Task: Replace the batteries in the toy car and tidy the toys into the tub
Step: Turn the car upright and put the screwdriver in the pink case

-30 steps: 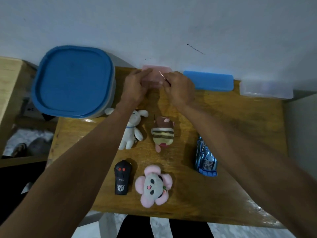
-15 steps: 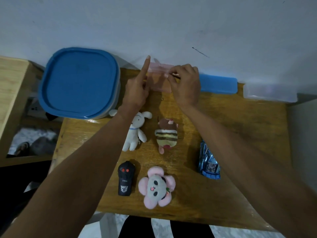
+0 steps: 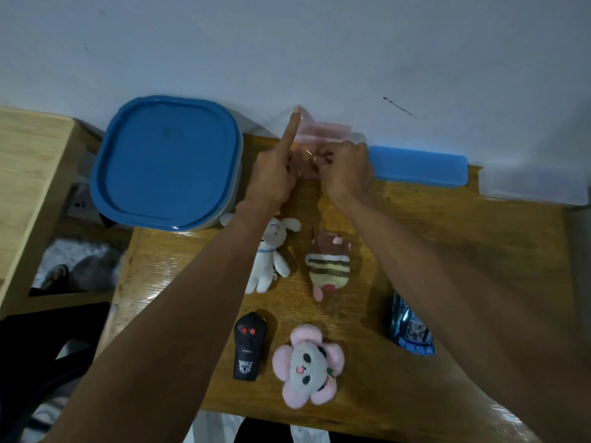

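Note:
A blue toy car (image 3: 412, 330) lies on the wooden table (image 3: 447, 235) at the right, partly under my right forearm. Its black remote (image 3: 245, 346) lies near the front. The tub (image 3: 166, 161) with a blue lid on it stands at the back left. At the back middle is a small pink see-through box (image 3: 323, 127). My left hand (image 3: 271, 177) holds this box, its forefinger straight up against the raised clear lid. My right hand (image 3: 345, 171) has its fingers curled inside the box and pinches a thin shiny tool, mostly hidden.
A white rabbit plush (image 3: 270, 260), a striped plush (image 3: 327, 266) and a pink-and-grey plush (image 3: 308, 366) lie mid-table. A flat blue case (image 3: 415, 166) and a clear box (image 3: 527, 187) sit along the wall. A lighter wooden unit stands at the left.
My left forefinger has risen and lifted the pink box's lid. My right hand has moved from above the box down into it with the thin tool.

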A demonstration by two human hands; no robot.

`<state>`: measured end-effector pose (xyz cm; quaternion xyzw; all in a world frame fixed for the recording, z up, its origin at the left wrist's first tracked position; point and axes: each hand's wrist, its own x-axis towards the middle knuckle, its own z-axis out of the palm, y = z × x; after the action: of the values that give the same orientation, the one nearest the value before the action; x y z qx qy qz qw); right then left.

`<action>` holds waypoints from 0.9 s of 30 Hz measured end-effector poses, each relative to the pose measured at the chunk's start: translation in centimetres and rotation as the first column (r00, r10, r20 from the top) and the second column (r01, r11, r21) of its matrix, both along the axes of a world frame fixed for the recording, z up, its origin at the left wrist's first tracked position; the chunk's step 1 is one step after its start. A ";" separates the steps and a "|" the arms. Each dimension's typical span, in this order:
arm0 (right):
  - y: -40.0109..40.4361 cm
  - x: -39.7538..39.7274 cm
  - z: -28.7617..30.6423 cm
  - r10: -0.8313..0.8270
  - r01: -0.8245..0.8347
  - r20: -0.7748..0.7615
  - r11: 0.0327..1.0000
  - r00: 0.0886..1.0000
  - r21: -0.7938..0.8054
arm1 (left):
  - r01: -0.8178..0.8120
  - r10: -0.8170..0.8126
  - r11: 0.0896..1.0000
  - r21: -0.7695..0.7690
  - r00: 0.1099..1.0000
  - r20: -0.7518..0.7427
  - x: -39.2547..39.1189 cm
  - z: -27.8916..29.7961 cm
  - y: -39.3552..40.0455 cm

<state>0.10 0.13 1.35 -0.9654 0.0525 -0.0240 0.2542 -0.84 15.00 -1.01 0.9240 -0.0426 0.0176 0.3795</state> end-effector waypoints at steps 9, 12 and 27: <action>-3.0 -0.6 1.1 -0.013 -0.011 0.259 0.996 0.966 0.088 | 0.027 -0.026 0.999 0.024 1.000 -0.005 0.1 -0.2 0.2; -3.4 -1.1 1.0 0.004 -0.028 0.225 0.995 0.974 0.100 | -0.008 0.008 1.000 -0.008 1.000 0.014 0.0 -0.3 0.0; -2.4 -3.0 -0.2 -0.023 0.027 -0.017 0.950 1.000 0.310 | -0.017 0.016 0.997 0.078 1.000 0.011 -1.1 -0.1 -0.4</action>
<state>-2.92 -2.30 1.16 -0.9129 0.0696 -0.0126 0.4021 -1.93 14.57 -1.11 0.9384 -0.0376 0.0237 0.3427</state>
